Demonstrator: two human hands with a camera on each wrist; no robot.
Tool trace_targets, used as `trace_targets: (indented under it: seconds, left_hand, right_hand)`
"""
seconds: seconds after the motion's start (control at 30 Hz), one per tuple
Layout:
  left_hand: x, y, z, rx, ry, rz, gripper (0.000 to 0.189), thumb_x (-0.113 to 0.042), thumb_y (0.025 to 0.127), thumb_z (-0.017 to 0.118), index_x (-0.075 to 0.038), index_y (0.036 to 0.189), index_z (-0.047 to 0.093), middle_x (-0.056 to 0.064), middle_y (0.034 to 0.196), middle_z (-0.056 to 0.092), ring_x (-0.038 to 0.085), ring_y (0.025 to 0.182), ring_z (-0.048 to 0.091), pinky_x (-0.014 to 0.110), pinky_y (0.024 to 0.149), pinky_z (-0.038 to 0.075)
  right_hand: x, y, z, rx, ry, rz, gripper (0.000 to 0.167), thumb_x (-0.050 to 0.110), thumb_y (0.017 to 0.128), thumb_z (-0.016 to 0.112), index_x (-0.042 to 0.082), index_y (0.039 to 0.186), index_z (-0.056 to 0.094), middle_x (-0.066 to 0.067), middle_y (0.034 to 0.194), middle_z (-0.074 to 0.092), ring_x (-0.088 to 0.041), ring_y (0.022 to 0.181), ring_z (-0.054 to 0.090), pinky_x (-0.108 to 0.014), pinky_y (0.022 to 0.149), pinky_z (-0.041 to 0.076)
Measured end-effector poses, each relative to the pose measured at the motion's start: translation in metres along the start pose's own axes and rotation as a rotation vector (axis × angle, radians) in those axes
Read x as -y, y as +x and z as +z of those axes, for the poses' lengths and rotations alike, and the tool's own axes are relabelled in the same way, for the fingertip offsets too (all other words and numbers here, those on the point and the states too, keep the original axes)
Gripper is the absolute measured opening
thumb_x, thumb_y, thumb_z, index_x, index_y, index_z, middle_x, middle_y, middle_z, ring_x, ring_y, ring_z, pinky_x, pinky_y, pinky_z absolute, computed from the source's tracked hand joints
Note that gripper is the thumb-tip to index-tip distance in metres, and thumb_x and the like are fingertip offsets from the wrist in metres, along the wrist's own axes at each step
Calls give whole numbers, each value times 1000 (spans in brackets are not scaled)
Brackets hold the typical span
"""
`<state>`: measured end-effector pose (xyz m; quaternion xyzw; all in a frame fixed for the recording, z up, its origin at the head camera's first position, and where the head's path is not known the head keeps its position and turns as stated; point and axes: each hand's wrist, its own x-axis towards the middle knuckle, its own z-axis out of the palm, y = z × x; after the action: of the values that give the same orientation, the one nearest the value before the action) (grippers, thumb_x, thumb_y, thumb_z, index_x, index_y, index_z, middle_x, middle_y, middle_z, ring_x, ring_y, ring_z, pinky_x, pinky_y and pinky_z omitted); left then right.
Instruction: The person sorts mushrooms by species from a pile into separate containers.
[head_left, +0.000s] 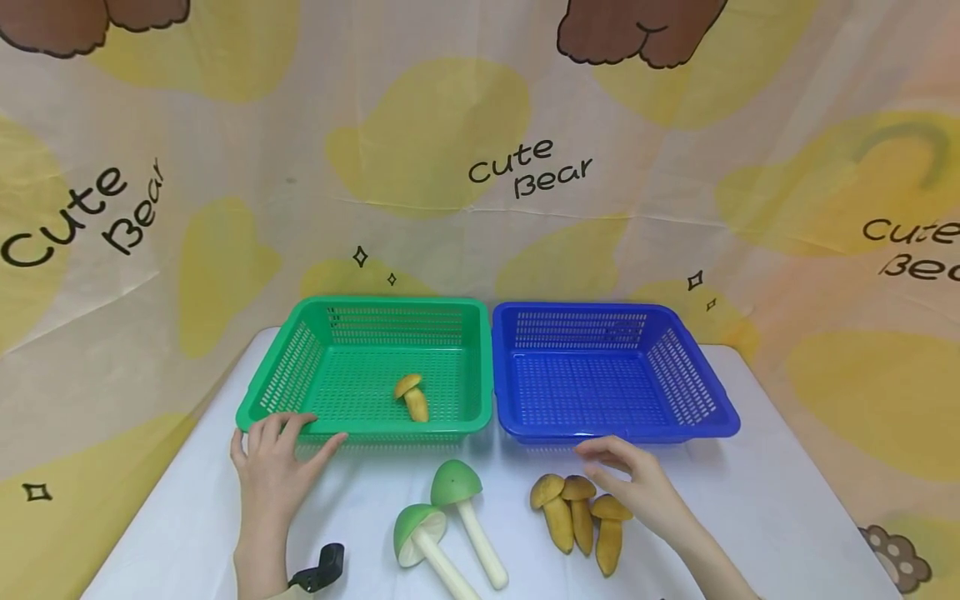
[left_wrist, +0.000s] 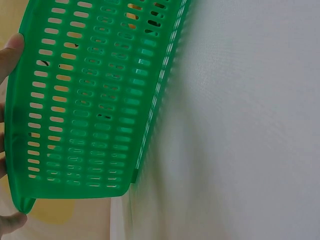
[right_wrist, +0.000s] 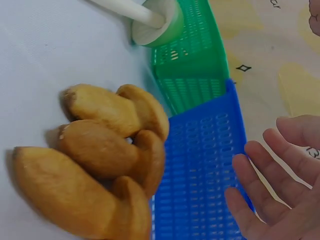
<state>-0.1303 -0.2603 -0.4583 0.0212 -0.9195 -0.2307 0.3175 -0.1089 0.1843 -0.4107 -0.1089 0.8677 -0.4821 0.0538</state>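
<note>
My left hand (head_left: 273, 454) rests at the front left corner of the green basket (head_left: 360, 432), fingers spread along the rim and thumb lying out to the right. In the left wrist view, fingertips show along that rim (left_wrist: 17, 150). One brown-capped toy mushroom (head_left: 415, 400) lies inside the basket. On the right, my right hand (head_left: 637, 483) hovers with loosely bent fingers and nothing in them, before the blue basket (head_left: 615, 435). Three brown mushrooms (head_left: 557, 517) lie side by side on the table just left of it; the right wrist view shows them close up.
Two green-capped mushrooms (head_left: 456, 483) with long white stems lie on the white table (head_left: 352, 517) between my hands. The baskets stand side by side against a patterned cloth backdrop (head_left: 420, 142). A black strap piece (head_left: 328, 567) sits by my left wrist.
</note>
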Motion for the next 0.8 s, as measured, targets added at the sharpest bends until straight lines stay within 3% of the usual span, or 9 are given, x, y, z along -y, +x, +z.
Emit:
trace_targets:
  seconds: [0.2, 0.33, 0.8]
  left_hand:
    - [-1, 0, -1, 7, 4, -9, 47, -34, 66, 83, -10, 103, 65, 15, 108, 57, 38, 111, 45, 70, 107, 15]
    - [-2, -1, -2, 10, 3, -11, 47, -34, 66, 83, -10, 103, 65, 15, 109, 57, 38, 112, 44, 71, 107, 15]
    - [0, -1, -1, -9, -6, 7, 48, -34, 66, 83, -9, 103, 65, 16, 109, 58, 39, 112, 45, 71, 108, 14]
  right_hand:
    - [-16, -7, 1, -53, -29, -28, 25, 20, 91, 64, 11, 115, 65, -5, 113, 69, -3, 103, 62, -32, 96, 52]
    - [-25, -12, 1, -93, -60, -28, 25, 16, 90, 65, 10, 114, 65, -7, 112, 70, 0, 101, 62, -33, 94, 53]
    - [-48, -15, 2, -114, -214, 46, 28, 21, 83, 72, 15, 110, 67, 4, 110, 70, -12, 102, 62, -41, 94, 52]
